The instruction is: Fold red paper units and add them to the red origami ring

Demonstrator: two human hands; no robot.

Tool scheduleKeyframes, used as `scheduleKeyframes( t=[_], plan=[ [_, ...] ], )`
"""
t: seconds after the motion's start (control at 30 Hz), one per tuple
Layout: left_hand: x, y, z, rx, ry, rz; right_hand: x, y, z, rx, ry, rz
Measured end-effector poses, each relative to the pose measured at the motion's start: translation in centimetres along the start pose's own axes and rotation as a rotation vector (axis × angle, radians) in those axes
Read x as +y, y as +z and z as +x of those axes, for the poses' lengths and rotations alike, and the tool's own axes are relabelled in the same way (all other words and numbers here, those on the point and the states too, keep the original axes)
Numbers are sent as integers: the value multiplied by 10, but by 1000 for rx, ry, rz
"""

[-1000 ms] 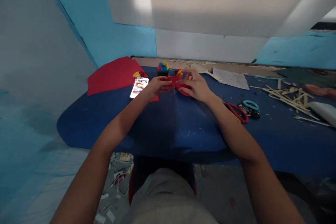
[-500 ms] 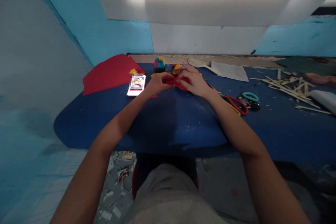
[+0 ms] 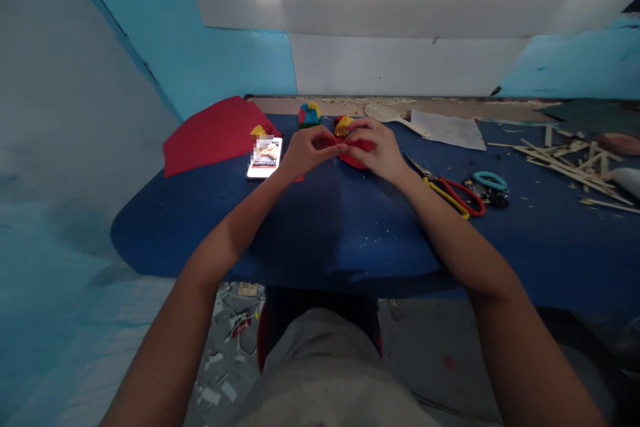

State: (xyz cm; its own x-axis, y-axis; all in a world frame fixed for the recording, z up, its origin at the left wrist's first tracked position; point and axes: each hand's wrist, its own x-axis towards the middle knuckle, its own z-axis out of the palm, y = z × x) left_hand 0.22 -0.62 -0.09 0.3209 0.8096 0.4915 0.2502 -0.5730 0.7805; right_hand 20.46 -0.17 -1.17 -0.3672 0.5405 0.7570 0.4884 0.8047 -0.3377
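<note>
Above the blue table, a red fringed piece (image 3: 356, 161), perhaps of paper or foam, is between both hands. My left hand (image 3: 311, 150) pinches its left part with thumb and forefinger, the thumb tip touching the right hand's fingertips. Curled over the same piece from the right is my right hand (image 3: 377, 148), its fingers closed on it. Much of the piece is hidden by the fingers. Just behind the hands lies a small yellow and red fringed piece (image 3: 344, 125). A blue, yellow and red fringed ball (image 3: 309, 115) sits behind my left hand.
A lit phone (image 3: 265, 159) and a red sheet (image 3: 215, 137) lie to the left. Scissors with red and yellow handles (image 3: 463, 197) rest by my right forearm, near a turquoise ring-shaped handle (image 3: 490, 180). Farther right are thin wooden sticks (image 3: 575, 170) and a white sheet (image 3: 447, 129).
The view has shifted slightly. My left thumb has moved right to meet the right hand's fingertips, and less of the red piece shows at the left hand. Both hands still hold it.
</note>
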Motion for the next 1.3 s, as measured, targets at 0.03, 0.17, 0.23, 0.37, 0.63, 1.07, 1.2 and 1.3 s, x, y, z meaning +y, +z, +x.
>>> scheduleKeyframes(
  t=[0.03,0.17,0.23,0.37,0.63,1.07,1.2,1.3],
  plan=[
    [1,0,0,0,-10,20,0,0,0,-7,10,7],
    [0,0,1,-6,-48,23,-1,2,-1,-27,96,94],
    [0,1,2,-20,-66,-52,-3,3,-2,-43,187,213],
    [1,0,0,-56,-62,-83,-3,4,-1,-97,323,326],
    [-4,-5,0,-104,-83,-22,0,6,0,9,326,365],
    [3,-1,-2,-102,-185,-183,-2,20,-3,40,492,605],
    [5,0,-2,-87,-246,-205,-4,23,-3,63,499,551],
    [7,0,-1,-88,-259,-192,-4,22,-2,89,506,511]
  ],
)
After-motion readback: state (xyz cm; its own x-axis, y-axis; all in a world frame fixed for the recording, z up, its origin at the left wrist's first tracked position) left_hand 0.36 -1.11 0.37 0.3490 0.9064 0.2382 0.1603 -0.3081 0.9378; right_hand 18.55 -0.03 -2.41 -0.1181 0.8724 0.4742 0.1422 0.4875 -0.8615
